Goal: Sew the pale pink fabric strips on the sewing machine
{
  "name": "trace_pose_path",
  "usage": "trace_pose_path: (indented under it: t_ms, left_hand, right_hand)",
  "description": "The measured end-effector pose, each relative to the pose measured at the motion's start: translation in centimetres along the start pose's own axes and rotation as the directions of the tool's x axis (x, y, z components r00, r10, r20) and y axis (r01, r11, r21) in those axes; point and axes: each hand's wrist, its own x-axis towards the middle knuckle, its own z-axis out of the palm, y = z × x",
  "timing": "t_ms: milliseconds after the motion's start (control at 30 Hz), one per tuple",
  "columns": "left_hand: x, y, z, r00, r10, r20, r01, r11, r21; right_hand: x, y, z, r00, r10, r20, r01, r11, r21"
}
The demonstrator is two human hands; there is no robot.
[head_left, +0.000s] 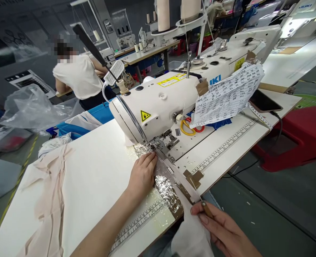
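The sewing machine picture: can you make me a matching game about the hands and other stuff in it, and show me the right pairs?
Things:
1. Left hand
2. Right hand
3. Written sheet
4. Stool

Clues:
A. Red, at the right side of the picture
B. Close to the needle end of the sewing machine
C. White, with rows of dark writing
D. Holding a brown-handled tool

Right pairs: 1-B, 2-D, 3-C, 4-A
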Motion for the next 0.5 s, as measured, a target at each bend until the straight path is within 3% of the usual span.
trace_pose_path:
  t_ms: [67, 200, 367, 500]
  left_hand:
    - [0.0, 0.4, 0.1, 1.000, -0.005, 0.002, 0.005, 0.999, 0.043]
    - [0.3, 1.0, 0.1, 1.000, -0.026, 0.000, 0.026, 0.994, 0.110]
    - [1.2, 1.1, -0.2, 0.998, -0.066, -0.007, 0.066, 0.990, 0.122]
    - [1.4, 0.5, -0.3, 0.997, -0.066, -0.032, 0.067, 0.997, 0.036]
  right_hand:
    - [0.3, -0.7, -0.1, 0.991, -0.128, -0.049, 0.118, 0.978, -0.172]
    - [1.5, -1.6, -0.5, 0.961, -0.252, -0.117, 0.180, 0.885, -0.430]
    - [3.3, -2.1, -0.4, 0.951, -0.308, -0.006, 0.248, 0.777, -0.579]
    - [4.0, -2.8, -0.2, 0.943, -0.329, 0.055, 0.295, 0.745, -0.598]
